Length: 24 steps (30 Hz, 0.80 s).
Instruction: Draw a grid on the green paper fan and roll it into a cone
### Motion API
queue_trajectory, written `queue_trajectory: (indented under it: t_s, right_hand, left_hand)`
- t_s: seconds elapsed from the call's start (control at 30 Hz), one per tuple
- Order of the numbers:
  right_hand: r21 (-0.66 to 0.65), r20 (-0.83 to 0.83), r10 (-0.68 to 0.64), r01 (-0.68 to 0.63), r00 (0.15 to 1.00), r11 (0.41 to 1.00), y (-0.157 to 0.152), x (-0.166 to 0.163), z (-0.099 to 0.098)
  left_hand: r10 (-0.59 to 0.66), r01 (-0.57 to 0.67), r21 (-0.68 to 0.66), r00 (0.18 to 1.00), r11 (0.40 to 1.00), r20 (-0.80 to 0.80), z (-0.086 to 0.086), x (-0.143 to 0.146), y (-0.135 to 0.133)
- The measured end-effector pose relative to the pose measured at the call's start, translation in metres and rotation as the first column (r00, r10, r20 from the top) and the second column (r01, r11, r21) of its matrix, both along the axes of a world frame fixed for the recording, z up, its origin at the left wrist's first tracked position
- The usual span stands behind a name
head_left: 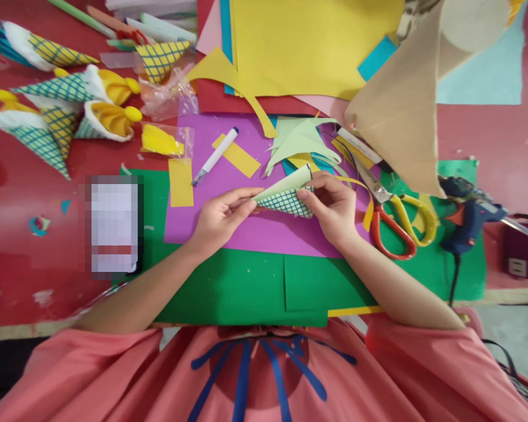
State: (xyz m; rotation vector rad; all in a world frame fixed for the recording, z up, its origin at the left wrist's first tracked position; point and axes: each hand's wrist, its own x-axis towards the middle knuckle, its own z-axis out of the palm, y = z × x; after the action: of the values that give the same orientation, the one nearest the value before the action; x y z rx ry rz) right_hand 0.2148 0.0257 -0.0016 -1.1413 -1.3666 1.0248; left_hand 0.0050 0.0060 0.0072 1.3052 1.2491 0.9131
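Note:
Both my hands hold a paper cone [286, 196] with a blue grid pattern and a pale green inside, over a purple sheet [264, 228]. My left hand [222, 214] pinches the cone's pointed left end between thumb and fingers. My right hand [332, 208] grips its wide right end, fingers curled over the rolled edge. The cone lies roughly level, tip pointing left.
Scissors with yellow and red handles [396, 220] and a blue glue gun [466, 217] lie right of my hands. A white marker [215, 155], yellow strips [180, 181] and paper scraps sit beyond. Several finished patterned cones [61, 117] lie far left. Green [246, 287] and yellow [308, 41] sheets surround.

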Motion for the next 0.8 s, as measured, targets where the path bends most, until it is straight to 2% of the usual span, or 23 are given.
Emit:
queue_trajectory:
  t_s: [0.2, 0.5, 0.8]
  right_hand:
    - [-0.085, -0.033, -0.002, -0.001, 0.999, 0.996, -0.0015, -0.0003, 0.0010]
    - [-0.141, -0.028, -0.005, 0.001, 1.000, 0.990, -0.0018, 0.0001, 0.0006]
    - [-0.202, -0.085, -0.006, -0.012, 0.996, 0.979, -0.0073, -0.0073, 0.0045]
  left_hand:
    - [-0.006, 0.012, 0.072, 0.996, 0.997, -0.090, -0.0008, -0.0023, -0.0010]
    - [-0.007, 0.044, 0.172, 0.978, 0.984, -0.209, 0.0025, -0.0026, -0.0033]
    - [-0.067, 0.109, 0.156, 0.966, 0.982, -0.251, 0.0004, -0.0041, -0.0045]
